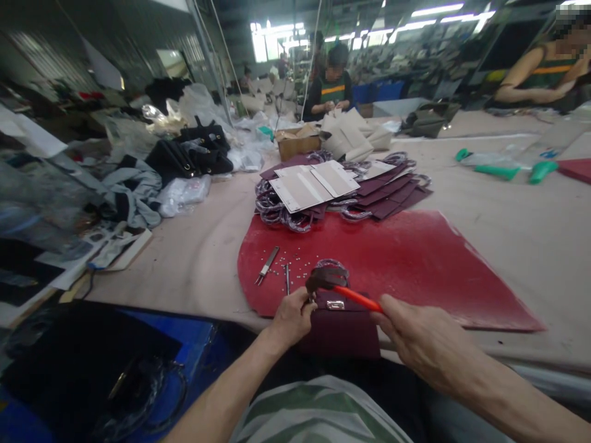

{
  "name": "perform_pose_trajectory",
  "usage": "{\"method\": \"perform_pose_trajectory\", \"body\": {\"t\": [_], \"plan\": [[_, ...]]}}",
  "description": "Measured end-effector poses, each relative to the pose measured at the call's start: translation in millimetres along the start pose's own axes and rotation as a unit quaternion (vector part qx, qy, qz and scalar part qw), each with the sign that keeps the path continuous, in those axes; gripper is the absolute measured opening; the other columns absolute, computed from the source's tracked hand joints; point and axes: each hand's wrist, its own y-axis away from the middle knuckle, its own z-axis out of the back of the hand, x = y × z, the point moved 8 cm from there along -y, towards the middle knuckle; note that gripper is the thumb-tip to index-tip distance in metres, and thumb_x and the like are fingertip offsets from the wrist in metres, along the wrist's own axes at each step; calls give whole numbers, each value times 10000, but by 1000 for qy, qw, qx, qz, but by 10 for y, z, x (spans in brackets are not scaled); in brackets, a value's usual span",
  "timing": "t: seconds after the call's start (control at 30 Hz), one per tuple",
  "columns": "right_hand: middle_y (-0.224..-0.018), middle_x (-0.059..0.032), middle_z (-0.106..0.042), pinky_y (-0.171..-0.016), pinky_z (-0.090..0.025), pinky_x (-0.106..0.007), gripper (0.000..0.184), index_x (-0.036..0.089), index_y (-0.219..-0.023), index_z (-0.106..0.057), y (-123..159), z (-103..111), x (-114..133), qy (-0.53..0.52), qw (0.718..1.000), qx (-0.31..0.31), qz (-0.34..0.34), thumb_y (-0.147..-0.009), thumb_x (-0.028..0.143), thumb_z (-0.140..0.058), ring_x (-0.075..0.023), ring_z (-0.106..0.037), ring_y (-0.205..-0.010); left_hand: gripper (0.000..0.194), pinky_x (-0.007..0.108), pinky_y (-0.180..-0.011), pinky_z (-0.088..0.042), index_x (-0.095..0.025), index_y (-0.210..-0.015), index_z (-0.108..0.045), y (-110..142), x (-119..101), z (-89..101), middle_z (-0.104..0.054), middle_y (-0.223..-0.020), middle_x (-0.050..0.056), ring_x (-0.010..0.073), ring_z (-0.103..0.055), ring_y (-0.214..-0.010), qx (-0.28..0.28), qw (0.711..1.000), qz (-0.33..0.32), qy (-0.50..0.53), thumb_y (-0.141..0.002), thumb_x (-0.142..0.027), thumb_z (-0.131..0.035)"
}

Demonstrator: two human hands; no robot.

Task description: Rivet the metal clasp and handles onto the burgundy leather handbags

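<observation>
My right hand (418, 341) is closed round the orange handle of a hammer (344, 288), whose dark head hovers just over a maroon bag piece (341, 329) with a metal clasp. My left hand (292, 317) is pinched shut at the left edge of that piece, right under the hammer head; what it pinches is too small to make out. The piece lies at the near edge of a red mat (415, 258). Small silver rivets (295, 264) are scattered on the mat, beside tweezers (266, 266) and a thin metal punch (287, 278).
A stack of maroon bags with plastic-wrapped handles (383, 191) and pale card pieces (314, 181) lies beyond the mat. Black bags (194, 154) and plastic wrap sit at left. A blue bin (138, 363) stands below. Other people work at the far and right tables.
</observation>
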Motion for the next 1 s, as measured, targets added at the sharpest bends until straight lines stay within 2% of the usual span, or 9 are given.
{"method": "perform_pose_trajectory", "body": {"t": [0.2, 0.3, 0.37, 0.43, 0.57, 0.7, 0.83, 0.93, 1.0], "plan": [[-537, 39, -486, -455, -270, -265, 247, 243, -810, -439, 21, 346, 196, -12, 986, -164, 4, -1031, 309, -351, -122, -443, -415, 178, 335, -857, -554, -206, -970, -637, -10, 9, -13, -711, -946, 53, 214, -687, -886, 10, 1000, -12, 3, -838, -95, -592], [-503, 40, -480, -435, -170, -298, 277, 243, -781, -448, 54, 55, 181, 25, 998, -53, 14, -1022, 313, -331, -125, -380, -364, 134, 323, -806, -559, -201, -924, -635, -12, 27, -17, -705, -881, 50, 208, -687, -826, 9, 1000, -7, -11, -844, -104, -588], [-536, 21, -527, -452, -186, -297, 285, 237, -795, -477, 102, -129, -41, 8, 998, 27, -51, -1012, 369, -347, -135, -419, -395, 141, 316, -801, -560, -201, -937, -636, -8, 28, -15, -710, -892, 52, 204, -689, -827, 9, 1000, -11, -4, -846, -106, -585], [-560, 10, -532, -479, -249, -286, 332, 239, -774, -464, 155, -195, -344, -46, 989, 41, -131, -996, 461, -355, -146, -456, -451, 169, 316, -827, -559, -202, -981, -633, -1, 28, -8, -716, -946, 57, 200, -691, -865, 11, 1000, -18, 16, -853, -108, -578], [-557, 22, -479, -467, -333, -261, 397, 239, -725, -430, 330, -501, -1063, -153, 938, 85, -299, -975, 521, -305, -143, -448, -462, 160, 328, -865, -556, -197, -1011, -620, 16, 56, 5, -711, -999, 69, 203, -688, -923, 9, 999, -28, 29, -882, -133, -551], [-716, -72, -600, -586, -449, -317, 298, 193, -814, -553, 539, -794, -1608, -61, 912, 77, -398, -946, 362, -346, -208, -571, -628, 161, 341, -888, -554, -194, -1025, -610, 31, 69, 0, -705, -1022, 76, 212, -685, -968, 5, 999, -49, 11, -889, -144, -540], [-1319, -211, -537, -967, -411, -491, 418, 139, -1249, -579, 470, -920, -1486, 9, 961, 3, -276, -901, 361, -511, -348, -509, -1183, 176, 335, -880, -566, -190, -1062, -606, 48, 63, 17, -708, -1030, 78, 208, -692, -970, -9, 998, -67, -2, -905, -169, -531], [-1425, -175, -481, -1076, -324, -532, 589, 183, -1383, -532, 388, -1129, -1097, -12, 994, 22, -104, -887, 494, -602, -353, -419, -1299, 175, 335, -883, -575, -186, -1067, -611, 58, 67, 22, -713, -1033, 78, 205, -696, -978, -12, 997, -72, -13, -912, -181, -531], [-1423, -158, -498, -1099, -284, -562, 641, 212, -1392, -544, 397, -1296, -966, -35, 995, 57, -77, -856, 547, -654, -358, -408, -1309, 177, 352, -916, -573, -185, -1069, -618, 61, 75, 31, -716, -1048, 82, 209, -694, -1004, -16, 997, -73, -19, -912, -195, -537]]}}
